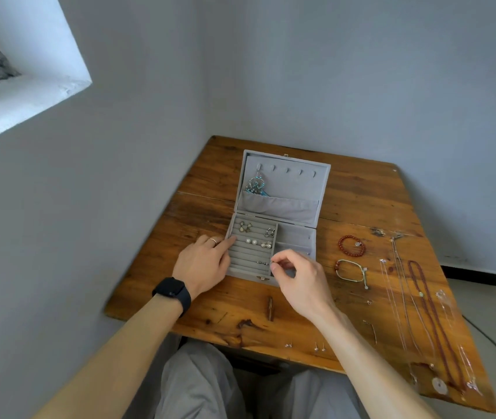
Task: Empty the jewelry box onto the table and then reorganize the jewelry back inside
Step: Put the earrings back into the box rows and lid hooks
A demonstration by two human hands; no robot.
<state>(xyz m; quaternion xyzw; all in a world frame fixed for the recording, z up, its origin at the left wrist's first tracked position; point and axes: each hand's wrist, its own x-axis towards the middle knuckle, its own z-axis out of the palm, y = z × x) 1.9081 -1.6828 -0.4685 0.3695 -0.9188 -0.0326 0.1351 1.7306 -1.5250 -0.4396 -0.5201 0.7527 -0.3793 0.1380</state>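
Pinching a tiny piece (273,263), right grip (302,278) hovers over jewelry box (296,237) front.

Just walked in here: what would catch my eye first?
A grey jewelry box sits open on the table, earrings in its left slots and a blue-silver pendant hanging in the lid. The left hand touches the box's left edge while the right hand pinches a small piece over it. A red bracelet lies to its right.

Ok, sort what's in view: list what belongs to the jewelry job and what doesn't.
Job: jewelry box, earrings in its slots, red bracelet, green bracelet, necklaces, right hand pinching a small piece, left hand touching the box.
Not the job: wristwatch, window recess.
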